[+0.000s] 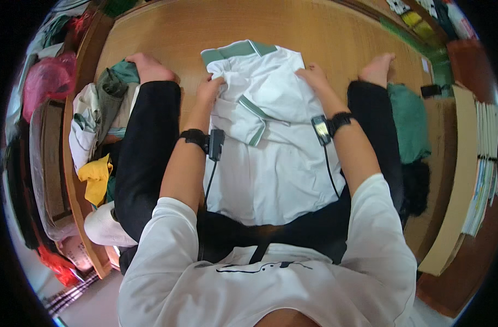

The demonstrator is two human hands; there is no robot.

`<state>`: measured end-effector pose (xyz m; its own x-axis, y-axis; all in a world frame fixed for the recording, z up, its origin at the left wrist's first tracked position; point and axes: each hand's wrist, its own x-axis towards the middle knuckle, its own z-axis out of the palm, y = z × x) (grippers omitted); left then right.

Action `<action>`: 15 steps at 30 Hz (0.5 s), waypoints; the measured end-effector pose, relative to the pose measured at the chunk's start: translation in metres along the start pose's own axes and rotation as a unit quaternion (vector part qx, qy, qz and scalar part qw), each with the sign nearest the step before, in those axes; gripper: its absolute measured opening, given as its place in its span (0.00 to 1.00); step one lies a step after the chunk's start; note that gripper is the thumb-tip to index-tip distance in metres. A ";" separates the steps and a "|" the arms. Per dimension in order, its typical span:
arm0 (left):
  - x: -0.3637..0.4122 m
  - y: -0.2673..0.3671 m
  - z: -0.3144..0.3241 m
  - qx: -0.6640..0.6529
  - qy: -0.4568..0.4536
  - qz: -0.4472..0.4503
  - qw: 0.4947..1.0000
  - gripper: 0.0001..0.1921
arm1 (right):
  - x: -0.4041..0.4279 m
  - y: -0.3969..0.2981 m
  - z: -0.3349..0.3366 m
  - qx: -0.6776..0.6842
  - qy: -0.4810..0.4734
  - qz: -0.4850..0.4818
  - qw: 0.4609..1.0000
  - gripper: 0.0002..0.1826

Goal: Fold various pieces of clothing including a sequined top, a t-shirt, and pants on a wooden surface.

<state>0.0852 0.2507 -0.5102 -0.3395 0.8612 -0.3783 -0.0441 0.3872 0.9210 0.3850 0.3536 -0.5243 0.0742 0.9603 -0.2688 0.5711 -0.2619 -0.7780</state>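
A white shirt with a green collar and green sleeve trim (273, 171) lies between my legs, its collar away from me and its hem at my lap. The sleeves are folded inward over its upper part. My left hand (210, 88) grips the cloth at the left shoulder edge, just below the collar. At the right shoulder edge, my right hand (314, 77) pinches the fabric between thumb and fingers. Each wrist wears a black strap with a small cabled device.
Crumpled clothes (85, 126), among them a yellow cloth (96, 180), lie left of my leg. On the right are a folded green garment (408, 122), a cardboard box (449, 180) and a row of books (484, 175). A raised wooden edge (75, 163) bounds the left side.
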 end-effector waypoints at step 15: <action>-0.171 0.053 -0.097 0.447 -0.380 0.201 0.785 0.16 | -0.099 0.007 -0.171 -0.060 -0.611 -0.044 0.788 0.17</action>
<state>0.0499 0.0922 -0.3881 0.5163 0.7890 -0.3331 0.7145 -0.1825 0.6754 0.5217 0.2732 -0.4065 -0.7705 0.1455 -0.6207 0.6092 -0.1188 -0.7841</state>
